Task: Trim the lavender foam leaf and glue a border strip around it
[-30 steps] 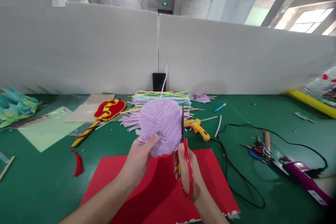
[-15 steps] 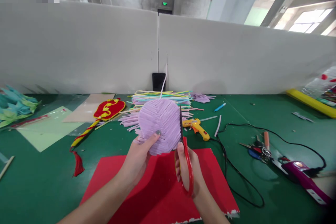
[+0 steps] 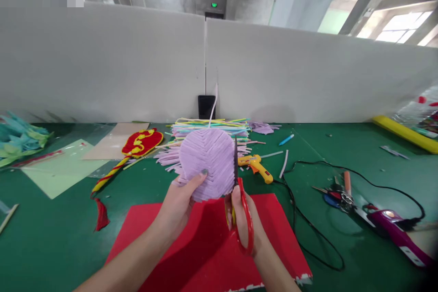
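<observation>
the lilac leaf-shaped piece (image 3: pixel 207 159) is held up by the red board's (image 3: pixel 205 246) far edge, the left hand's (image 3: pixel 179 203) grip pinching it, thumb in front, seemingly to steady its rim beside scissors (image 3: pixel 240 187) that the right hand's (image 3: pixel 244 216) grip curls closed around.

Left hand (image 3: pixel 178 205) grips lilac fuzzy-strip leaf shape (image 3: pixel 207 159); right hand (image 3: pixel 241 219) holds red-handled dark-bladed scissors (image 3: pixel 236 159).
Scissors beside leaf shape's right edge; red rectangular board (image 3: pixel 205 251) below.

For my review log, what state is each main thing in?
Purple leaf: held up in left hand
Scissors: in right hand, blades upward, open or shut unclear
Glue gun: lying down
Red board: flat
Black device: upright
Blue pen: lying down
Keys: lying bunched
Red fan: flat
</observation>
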The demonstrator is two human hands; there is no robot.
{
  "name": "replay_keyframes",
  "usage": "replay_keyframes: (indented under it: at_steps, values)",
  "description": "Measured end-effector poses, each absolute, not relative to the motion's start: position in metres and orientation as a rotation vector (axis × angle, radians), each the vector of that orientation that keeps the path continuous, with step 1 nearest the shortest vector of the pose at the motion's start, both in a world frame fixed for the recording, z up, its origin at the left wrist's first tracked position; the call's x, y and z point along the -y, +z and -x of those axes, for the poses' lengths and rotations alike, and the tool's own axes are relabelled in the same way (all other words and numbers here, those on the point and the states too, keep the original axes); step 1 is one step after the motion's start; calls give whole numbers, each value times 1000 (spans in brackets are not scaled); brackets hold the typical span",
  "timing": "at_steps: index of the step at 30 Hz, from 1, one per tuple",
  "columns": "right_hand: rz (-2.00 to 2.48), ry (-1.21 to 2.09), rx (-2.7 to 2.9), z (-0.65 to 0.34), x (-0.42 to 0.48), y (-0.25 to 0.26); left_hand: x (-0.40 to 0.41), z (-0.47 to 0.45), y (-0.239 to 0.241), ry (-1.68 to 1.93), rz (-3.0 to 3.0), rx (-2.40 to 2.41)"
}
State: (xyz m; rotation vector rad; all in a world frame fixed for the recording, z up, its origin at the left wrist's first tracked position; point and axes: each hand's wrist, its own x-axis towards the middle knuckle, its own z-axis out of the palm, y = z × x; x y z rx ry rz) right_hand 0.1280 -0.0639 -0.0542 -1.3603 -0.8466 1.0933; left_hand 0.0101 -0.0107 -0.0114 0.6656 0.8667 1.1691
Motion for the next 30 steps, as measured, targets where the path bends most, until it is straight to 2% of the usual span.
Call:
replay_keyframes:
  at_steps: [3,30]
  values:
    - [1340,1188,820,-128,63,-56,10,-10,-11,1149,-673,-862]
    - [1469,1274,545,-124,60,-48,9,-7,-13,1124,-711,-881]
